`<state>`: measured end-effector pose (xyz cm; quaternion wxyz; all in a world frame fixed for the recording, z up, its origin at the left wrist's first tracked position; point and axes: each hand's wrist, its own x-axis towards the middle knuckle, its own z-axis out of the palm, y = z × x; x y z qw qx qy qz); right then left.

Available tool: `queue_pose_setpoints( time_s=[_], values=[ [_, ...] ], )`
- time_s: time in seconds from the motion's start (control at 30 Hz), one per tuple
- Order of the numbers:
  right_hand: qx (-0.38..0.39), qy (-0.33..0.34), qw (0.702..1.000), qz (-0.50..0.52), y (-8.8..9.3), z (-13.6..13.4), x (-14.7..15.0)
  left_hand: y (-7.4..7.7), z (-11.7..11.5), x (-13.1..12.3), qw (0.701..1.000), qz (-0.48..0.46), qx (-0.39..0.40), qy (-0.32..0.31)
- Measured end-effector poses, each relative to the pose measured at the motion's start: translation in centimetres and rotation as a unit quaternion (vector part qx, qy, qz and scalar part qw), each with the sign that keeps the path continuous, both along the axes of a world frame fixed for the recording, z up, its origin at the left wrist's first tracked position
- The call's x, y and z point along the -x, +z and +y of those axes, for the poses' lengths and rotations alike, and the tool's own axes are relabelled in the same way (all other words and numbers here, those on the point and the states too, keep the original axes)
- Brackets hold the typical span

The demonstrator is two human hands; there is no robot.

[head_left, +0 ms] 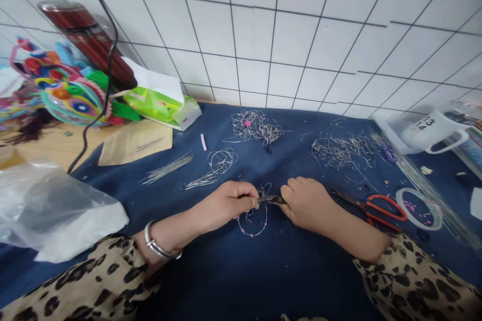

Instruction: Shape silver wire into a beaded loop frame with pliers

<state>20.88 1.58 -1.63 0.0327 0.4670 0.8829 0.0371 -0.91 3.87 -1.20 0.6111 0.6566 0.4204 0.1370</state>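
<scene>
Near the middle of the blue cloth, my right hand (306, 203) is closed around the handles of small dark pliers (274, 199). The pliers' jaws point left and meet the fingertips of my left hand (233, 201), which pinch thin wire there. A loop of wire with small pink beads (251, 234) hangs below the jaws, and more curled wire shows just behind them. Exactly where the jaws grip the wire is too small to tell. A silver bangle (154, 245) circles my left wrist.
Behind my hands lie tangled wire bundles (256, 126), a wire coil (223, 160) and straight wires (169, 168). Red-handled scissors (386, 207), a round bead dish (418, 209) and a white mug (433, 130) are at the right. A plastic bag (56, 205) and red flask (88, 40) stand left.
</scene>
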Motion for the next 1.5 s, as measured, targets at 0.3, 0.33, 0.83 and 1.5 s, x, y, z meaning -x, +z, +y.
queue_pose_setpoints(
  time_s=[0.3,0.33,0.83,1.5],
  values=[
    [0.024,-0.004,1.000,0.004,0.10,0.14,0.08,0.05,-0.26,-0.15,1.000,-0.006,0.013,0.023],
    [0.024,-0.006,1.000,0.001,0.13,0.13,0.12,0.06,-0.30,-0.20,0.999,-0.012,0.017,0.028],
    [0.024,-0.001,1.000,-0.005,-0.53,0.11,0.15,0.14,-0.40,-0.38,0.997,-0.050,0.048,0.044],
    [0.055,0.004,0.998,0.012,-0.15,0.38,-0.09,0.15,-0.32,-0.38,0.997,-0.051,0.029,0.039]
  ],
)
